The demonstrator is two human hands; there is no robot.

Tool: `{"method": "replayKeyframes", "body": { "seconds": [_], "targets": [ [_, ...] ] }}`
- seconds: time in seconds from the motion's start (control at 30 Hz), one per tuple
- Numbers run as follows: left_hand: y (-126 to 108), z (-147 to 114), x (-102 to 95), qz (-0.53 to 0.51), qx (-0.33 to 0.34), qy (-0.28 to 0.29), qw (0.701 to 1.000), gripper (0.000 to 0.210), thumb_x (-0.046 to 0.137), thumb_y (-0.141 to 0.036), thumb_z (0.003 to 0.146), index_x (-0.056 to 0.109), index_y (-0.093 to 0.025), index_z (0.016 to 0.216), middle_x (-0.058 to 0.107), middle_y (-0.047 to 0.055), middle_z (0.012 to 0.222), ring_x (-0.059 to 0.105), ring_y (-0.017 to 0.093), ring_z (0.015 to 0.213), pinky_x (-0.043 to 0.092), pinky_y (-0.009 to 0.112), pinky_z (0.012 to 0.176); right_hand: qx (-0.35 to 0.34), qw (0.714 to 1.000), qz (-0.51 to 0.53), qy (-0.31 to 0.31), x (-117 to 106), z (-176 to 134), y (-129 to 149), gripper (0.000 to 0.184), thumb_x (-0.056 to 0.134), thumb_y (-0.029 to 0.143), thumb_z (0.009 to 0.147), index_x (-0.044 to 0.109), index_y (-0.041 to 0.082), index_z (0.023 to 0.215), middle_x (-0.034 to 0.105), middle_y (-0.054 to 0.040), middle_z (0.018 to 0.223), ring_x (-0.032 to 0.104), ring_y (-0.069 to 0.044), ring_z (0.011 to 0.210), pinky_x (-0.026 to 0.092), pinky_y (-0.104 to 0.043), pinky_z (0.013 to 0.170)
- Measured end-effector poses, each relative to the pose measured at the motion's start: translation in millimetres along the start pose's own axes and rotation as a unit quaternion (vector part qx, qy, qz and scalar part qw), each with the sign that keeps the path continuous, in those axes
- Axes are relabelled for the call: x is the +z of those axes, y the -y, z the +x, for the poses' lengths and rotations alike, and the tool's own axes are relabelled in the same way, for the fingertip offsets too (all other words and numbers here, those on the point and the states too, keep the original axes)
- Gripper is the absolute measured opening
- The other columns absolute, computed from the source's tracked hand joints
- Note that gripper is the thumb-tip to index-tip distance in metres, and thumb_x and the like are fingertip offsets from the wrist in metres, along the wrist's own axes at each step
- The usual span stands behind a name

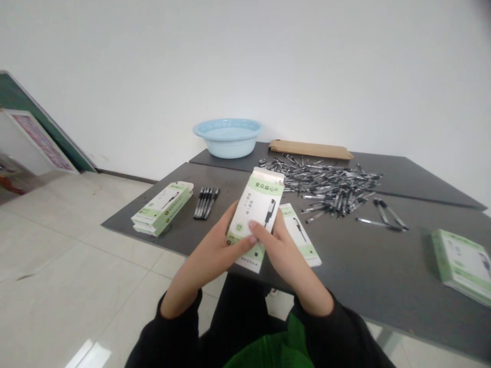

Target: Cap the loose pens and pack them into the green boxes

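Between both palms I hold a white and green pen box [256, 202], tilted with its far end up, over the table's front edge. My left hand [222, 237] is closed on its left side. On the other side my right hand [273, 240] grips it, and both thumbs press on the front face. Partly under my right hand lies a flat pen carton [301, 235] with a printed pen on it. Left of my hands, several black-capped pens [206, 203] lie in a row. Past the box spreads a big loose heap of pens [330, 181].
Stacked pen boxes [163, 207] sit at the table's left, and another pen box [466, 263] at the right edge. A few separate pens [385, 217] lie right of the heap. Behind stand a light blue basin [230, 145] and a flat brown cardboard piece [310, 149].
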State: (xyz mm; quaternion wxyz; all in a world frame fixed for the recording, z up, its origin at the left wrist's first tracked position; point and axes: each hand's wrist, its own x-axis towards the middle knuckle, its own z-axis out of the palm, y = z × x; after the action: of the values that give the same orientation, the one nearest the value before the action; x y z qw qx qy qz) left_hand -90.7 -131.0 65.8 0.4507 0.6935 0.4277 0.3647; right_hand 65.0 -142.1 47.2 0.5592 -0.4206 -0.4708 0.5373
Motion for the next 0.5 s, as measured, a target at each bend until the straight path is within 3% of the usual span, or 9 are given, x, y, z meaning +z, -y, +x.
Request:
{"method": "replayKeyframes", "body": {
  "seconds": [0.13, 0.23, 0.33, 0.5],
  "targets": [
    [14.3, -10.0, -53.0, 0.019, -0.058, -0.073, 0.995, 0.074, 0.071, -0.049, 0.079, 0.047, -0.026, 0.146, 0.063, 0.011, 0.136, 0.061, 0.034, 0.121, 0.056, 0.044, 0.092, 0.045, 0.996, -0.005, 0.081, 48.4, 25.6, -13.1, 0.056, 0.062, 0.035, 0.086, 0.036, 0.023, 0.135, 0.060, -0.0111, 0.133, 0.060, -0.025, 0.122, 0.052, -0.046, 0.104],
    [23.3, -11.3, -96.5, 0.028, -0.099, -0.141, 0.985, 0.071, 0.075, -0.052, 0.074, 0.058, -0.024, 0.136, 0.071, 0.011, 0.121, 0.068, 0.032, 0.105, 0.059, 0.038, 0.079, 0.083, 0.986, -0.020, 0.141, 87.8, 52.6, -20.7, 0.058, 0.062, 0.038, 0.087, 0.033, 0.022, 0.135, 0.061, -0.0132, 0.128, 0.070, -0.026, 0.099, 0.064, -0.044, 0.076],
    [36.1, -5.4, -138.7, -0.001, -0.131, -0.182, 0.974, 0.063, 0.071, -0.056, 0.074, 0.066, -0.019, 0.125, 0.077, 0.010, 0.094, 0.071, 0.026, 0.079, 0.056, 0.032, 0.062, 0.110, 0.979, -0.031, 0.168, 127.9, 80.9, -29.3, 0.058, 0.060, 0.037, 0.089, 0.031, 0.018, 0.136, 0.065, -0.0158, 0.119, 0.072, -0.024, 0.080, 0.062, -0.039, 0.053],
    [64.5, 10.0, -194.1, 0.036, -0.149, -0.256, 0.954, 0.050, 0.070, -0.054, 0.071, 0.072, -0.013, 0.099, 0.074, 0.008, 0.081, 0.067, 0.021, 0.067, 0.050, 0.028, 0.055, 0.072, 0.983, -0.046, 0.162, 180.6, 121.5, -55.8, 0.066, 0.068, 0.048, 0.085, 0.039, 0.017, 0.135, 0.070, -0.0116, 0.108, 0.072, -0.026, 0.087, 0.063, -0.041, 0.062]
  ]
}}
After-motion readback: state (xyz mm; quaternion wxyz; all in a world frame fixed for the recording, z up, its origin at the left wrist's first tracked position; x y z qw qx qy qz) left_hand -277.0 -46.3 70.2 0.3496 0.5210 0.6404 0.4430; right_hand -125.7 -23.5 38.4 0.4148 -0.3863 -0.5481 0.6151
